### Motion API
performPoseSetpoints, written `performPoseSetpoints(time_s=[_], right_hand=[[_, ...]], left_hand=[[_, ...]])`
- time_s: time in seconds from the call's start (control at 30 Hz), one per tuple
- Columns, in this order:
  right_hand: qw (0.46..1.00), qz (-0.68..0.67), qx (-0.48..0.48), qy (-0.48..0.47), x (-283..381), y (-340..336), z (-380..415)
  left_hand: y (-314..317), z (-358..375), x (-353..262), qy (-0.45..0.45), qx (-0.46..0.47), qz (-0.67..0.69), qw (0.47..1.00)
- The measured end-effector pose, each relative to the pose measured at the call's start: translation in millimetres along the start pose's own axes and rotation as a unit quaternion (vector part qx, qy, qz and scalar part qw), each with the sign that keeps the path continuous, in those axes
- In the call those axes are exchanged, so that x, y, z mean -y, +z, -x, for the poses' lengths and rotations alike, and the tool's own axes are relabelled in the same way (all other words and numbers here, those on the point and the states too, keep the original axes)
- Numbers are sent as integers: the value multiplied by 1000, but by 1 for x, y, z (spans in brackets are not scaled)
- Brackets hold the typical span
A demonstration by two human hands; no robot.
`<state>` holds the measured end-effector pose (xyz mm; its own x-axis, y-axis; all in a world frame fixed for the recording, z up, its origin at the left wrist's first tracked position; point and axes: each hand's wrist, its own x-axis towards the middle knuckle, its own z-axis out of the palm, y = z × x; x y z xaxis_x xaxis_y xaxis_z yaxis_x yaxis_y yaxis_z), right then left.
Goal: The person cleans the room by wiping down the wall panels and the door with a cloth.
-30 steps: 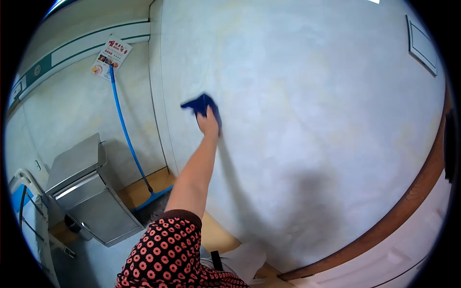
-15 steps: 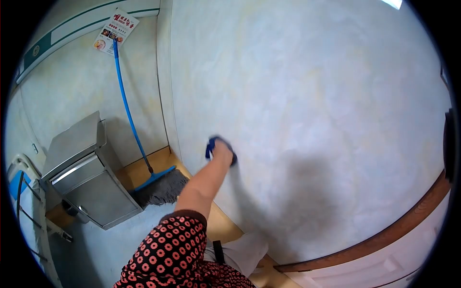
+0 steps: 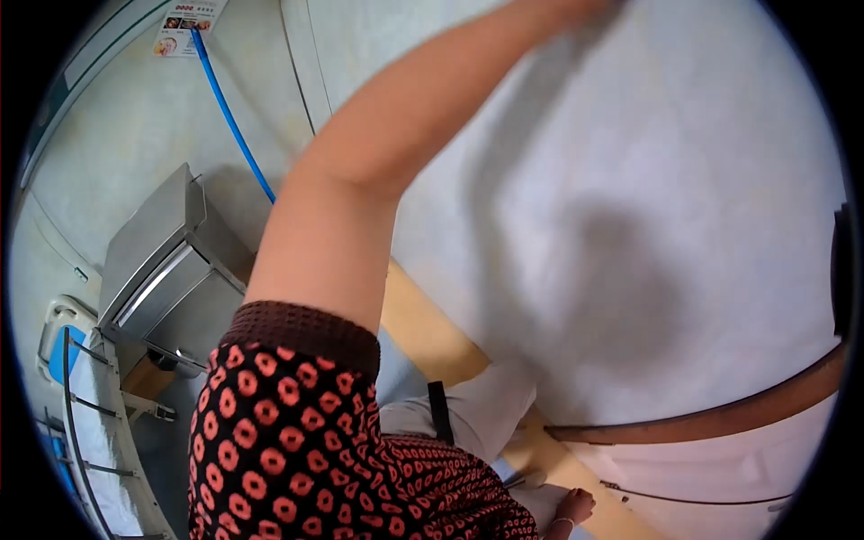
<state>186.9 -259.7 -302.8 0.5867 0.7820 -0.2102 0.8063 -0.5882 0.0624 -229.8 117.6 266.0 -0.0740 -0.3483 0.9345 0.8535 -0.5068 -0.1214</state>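
Note:
My left arm stretches up across the pale wall (image 3: 720,162). At the top edge my left hand (image 3: 607,7) is mostly cut off, with a sliver of the dark blue cloth (image 3: 621,4) beside it. The fingers are out of frame; half a second ago they were closed around this cloth on the wall. My right hand (image 3: 580,506) hangs low by my leg, a band around its wrist. Its fingers look curled in, and anything inside them is hidden.
A metal bedside cabinet (image 3: 153,243) stands at left, beside a bed with a side rail (image 3: 94,409). Behind my arm, a blue pole (image 3: 229,117) leans on the wall under a poster (image 3: 186,31). Wooden trim (image 3: 720,418) borders a white door (image 3: 693,468) at lower right.
My left arm has swung up and right along the wall, taking the cloth to the top edge. The view has shifted, and my right hand now shows. The mop head is now hidden behind my arm.

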Motion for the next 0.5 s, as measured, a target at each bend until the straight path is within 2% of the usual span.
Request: performPoseSetpoints(time_s=[0.03,0.07,0.13,0.17,0.2,0.23,0.27,0.33,0.4,0.47,0.5], right_hand=[[1000,-2,-17,-5,-2,5,0],[1000,2,-14,-1,-5,12,0],[997,-20,-61,-44,-14,20,-1],[998,-14,-52,-33,-14,19,1],[998,-11,-52,-33,-16,17,4],[997,-22,-61,-39,-17,16,6],[996,-33,-70,-45,-18,16,7],[995,-38,-80,-44,-20,21,6],[994,-43,-89,-43,-21,18,8],[993,-105,-61,-9,-13,2,17],[993,-103,-62,-8,-15,3,18]], left_hand=[[-21,16,-32,55,43,145,987],[-19,59,-50,-23,255,115,960],[-42,112,-81,219,200,154,943],[-64,138,-108,255,300,103,913],[-68,189,-116,303,279,147,899],[-82,224,-125,316,357,222,851],[-96,257,-131,405,427,201,784],[-121,303,-127,609,345,100,707],[-142,353,-106,537,422,228,694],[-159,360,-74,551,431,198,687],[-168,361,-56,469,497,207,701]])
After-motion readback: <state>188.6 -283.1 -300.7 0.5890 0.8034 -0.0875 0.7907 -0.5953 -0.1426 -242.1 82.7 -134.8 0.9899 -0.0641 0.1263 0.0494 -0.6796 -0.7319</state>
